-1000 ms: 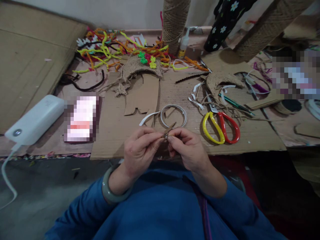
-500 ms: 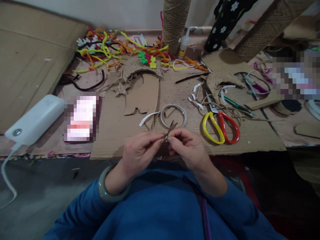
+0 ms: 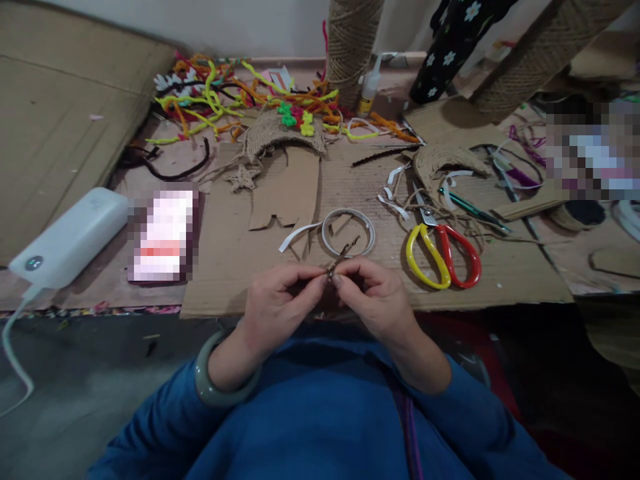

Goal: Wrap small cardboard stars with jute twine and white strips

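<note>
My left hand (image 3: 280, 300) and my right hand (image 3: 377, 297) meet in front of my body, both closed in a pinch. Between their fingertips is a small, thin brown twisted strip (image 3: 345, 252); its upper ends stick out, and the fingers hide its lower part. Just beyond the hands, a roll of narrow white tape (image 3: 373, 235) lies on a cardboard sheet (image 3: 220, 267) with its loose end to the left. Scissors (image 3: 465, 260) with one yellow and one red handle lie right of my right hand, blades pointing away.
A twine-wrapped arch (image 3: 265, 133) with small flowers and a twine star (image 3: 243, 178) lie farther back. Fuzzy pipe cleaners (image 3: 210, 100) are heaped behind them. A phone (image 3: 167, 233) and a white power bank (image 3: 70, 237) lie left. Glue (image 3: 369, 90) stands beside a twine-wrapped post (image 3: 353, 47).
The pinching fingers have shifted slightly on the brown strip. More of its upper end now sticks out, toward the tape roll. Other things lie as before.
</note>
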A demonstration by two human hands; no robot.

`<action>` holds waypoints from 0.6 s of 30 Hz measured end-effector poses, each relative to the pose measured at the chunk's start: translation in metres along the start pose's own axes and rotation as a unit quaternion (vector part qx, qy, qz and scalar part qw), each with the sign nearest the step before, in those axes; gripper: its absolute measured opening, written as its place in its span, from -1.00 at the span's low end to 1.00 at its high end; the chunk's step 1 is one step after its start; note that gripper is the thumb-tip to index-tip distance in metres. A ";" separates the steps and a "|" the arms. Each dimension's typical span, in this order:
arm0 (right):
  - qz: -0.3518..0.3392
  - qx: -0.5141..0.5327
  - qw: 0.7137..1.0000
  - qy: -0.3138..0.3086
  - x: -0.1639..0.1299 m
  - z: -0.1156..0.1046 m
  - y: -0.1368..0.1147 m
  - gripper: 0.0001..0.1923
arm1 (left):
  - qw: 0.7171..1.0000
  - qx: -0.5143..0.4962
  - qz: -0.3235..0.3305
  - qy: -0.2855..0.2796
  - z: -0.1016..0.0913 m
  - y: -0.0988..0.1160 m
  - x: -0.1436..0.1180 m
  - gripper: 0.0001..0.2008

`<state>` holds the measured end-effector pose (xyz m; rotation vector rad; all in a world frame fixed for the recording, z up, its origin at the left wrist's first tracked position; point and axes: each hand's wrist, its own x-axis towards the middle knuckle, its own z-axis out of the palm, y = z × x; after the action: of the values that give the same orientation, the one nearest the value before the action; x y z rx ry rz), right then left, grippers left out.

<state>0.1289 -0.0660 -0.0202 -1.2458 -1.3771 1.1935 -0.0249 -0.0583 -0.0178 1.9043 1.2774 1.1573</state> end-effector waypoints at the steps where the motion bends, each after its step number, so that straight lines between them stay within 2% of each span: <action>1: -0.009 -0.006 1.000 0.001 0.000 0.000 0.000 -0.93 | 1.000 0.004 0.002 0.001 0.000 0.000 0.000 -0.90; 6: -0.036 -0.034 0.999 0.015 0.001 0.001 0.000 -0.93 | 0.999 0.023 0.015 0.017 0.002 -0.002 -0.001 -0.92; 13: -0.034 -0.038 0.999 0.020 0.001 0.001 0.000 -0.93 | 1.000 -0.007 0.015 0.006 0.003 -0.005 -0.002 -0.90; 18: -0.054 -0.058 0.996 0.031 0.001 0.002 0.002 -0.92 | 1.000 0.009 0.011 0.008 0.003 -0.003 -0.001 -0.91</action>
<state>0.1273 -0.0655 -0.0222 -1.2617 -1.4650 1.0060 -0.0239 -0.0576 -0.0221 1.9307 1.2822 1.1792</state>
